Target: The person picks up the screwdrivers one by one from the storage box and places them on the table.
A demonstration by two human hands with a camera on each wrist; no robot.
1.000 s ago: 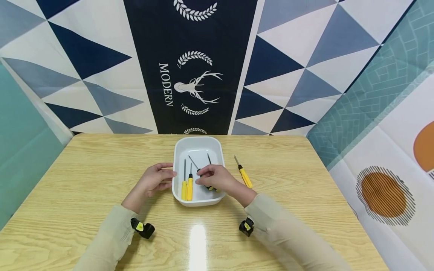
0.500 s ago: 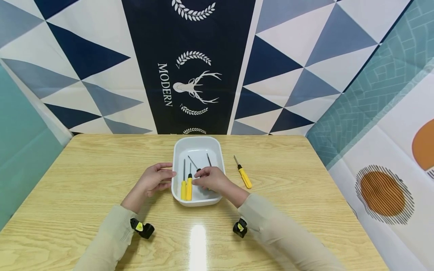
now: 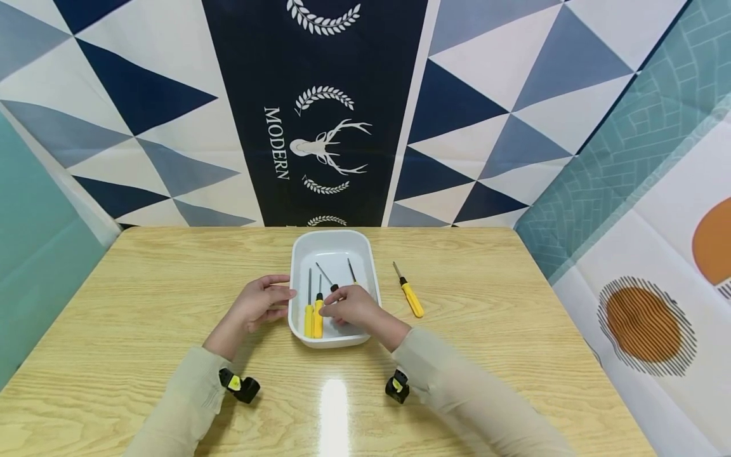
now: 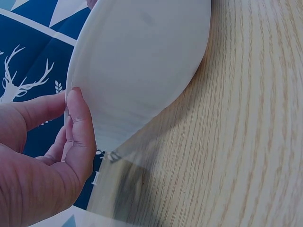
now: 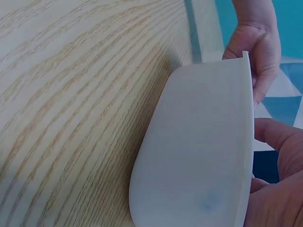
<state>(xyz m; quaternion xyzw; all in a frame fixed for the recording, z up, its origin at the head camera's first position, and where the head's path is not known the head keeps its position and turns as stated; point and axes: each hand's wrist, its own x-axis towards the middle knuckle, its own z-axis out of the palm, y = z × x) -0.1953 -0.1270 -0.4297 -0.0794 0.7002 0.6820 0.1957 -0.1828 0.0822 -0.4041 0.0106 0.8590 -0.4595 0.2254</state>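
Observation:
A white plastic tray [image 3: 305,244] on the table holds several screwdrivers. My left hand [image 3: 264,303] grips its left side, with a fingertip over the rim, as the left wrist view also shows. Inside, my right hand [image 3: 355,308] has its fingers curled over the handle end of a slanted screwdriver [image 3: 327,275], whose handle is mostly hidden. Two yellow-handled screwdrivers, a left one [image 3: 309,320] and a right one [image 3: 318,322], lie side by side near the fingertips. Another screwdriver [image 3: 351,269] shows its shaft beyond the hand. The right wrist view shows mainly the tray's outer wall.
One more yellow screwdriver [image 3: 411,298] lies on the wooden table [image 3: 485,343], right of the tray. Patterned cloth [image 3: 320,114] covers the wall behind the table. Each sleeve carries a small black wrist camera, one on the left [image 3: 242,387] and one on the right [image 3: 396,387].
The right hand has shifted left inside the tray, closer to the paired screwdrivers, uncovering more of the right-hand screwdriver's upper end. The left hand has stayed at the tray's rim.

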